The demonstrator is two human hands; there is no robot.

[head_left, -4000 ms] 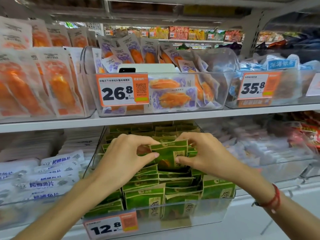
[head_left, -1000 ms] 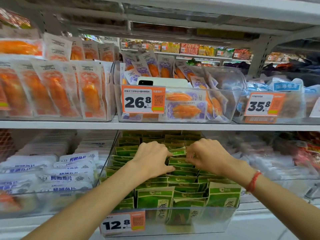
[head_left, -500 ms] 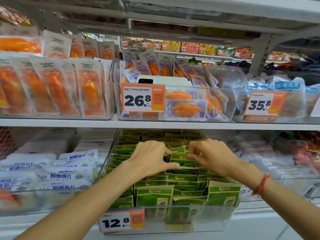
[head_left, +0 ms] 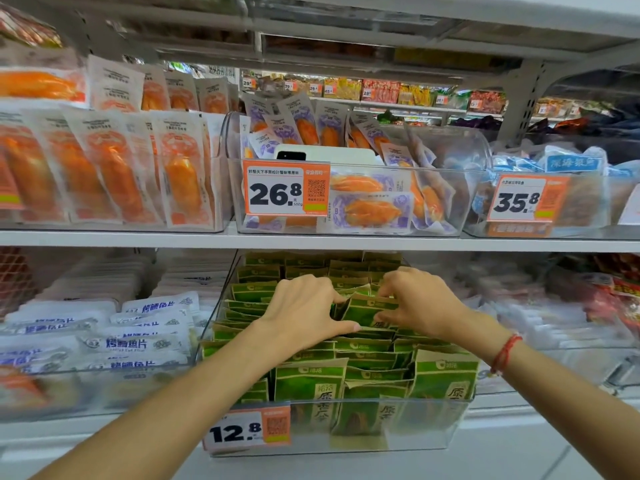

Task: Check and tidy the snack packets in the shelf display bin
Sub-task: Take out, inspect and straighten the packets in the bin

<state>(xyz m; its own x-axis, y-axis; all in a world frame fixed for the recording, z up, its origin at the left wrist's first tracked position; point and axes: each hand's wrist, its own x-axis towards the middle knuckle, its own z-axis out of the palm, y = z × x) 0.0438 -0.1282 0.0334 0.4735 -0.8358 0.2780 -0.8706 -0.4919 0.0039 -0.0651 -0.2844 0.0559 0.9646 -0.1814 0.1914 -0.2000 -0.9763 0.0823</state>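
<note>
A clear plastic display bin on the lower shelf holds several rows of green snack packets, with a 12.8 price tag on its front. Both hands reach into the middle of the bin. My left hand and my right hand each pinch a side of one green packet, which stands a little above the rows around it. My left thumb lies along the packet tops in front. A red string bracelet circles my right wrist.
The upper shelf edge runs just above my hands. On it stand bins of orange packets, purple packets with a white phone-like object on top, and blue packets. White fish-snack packets fill the bin at left.
Both hands have moved farther back in the bin since four seconds ago, from a front packet to one in the middle rows. In the last second they hardly shifted.
</note>
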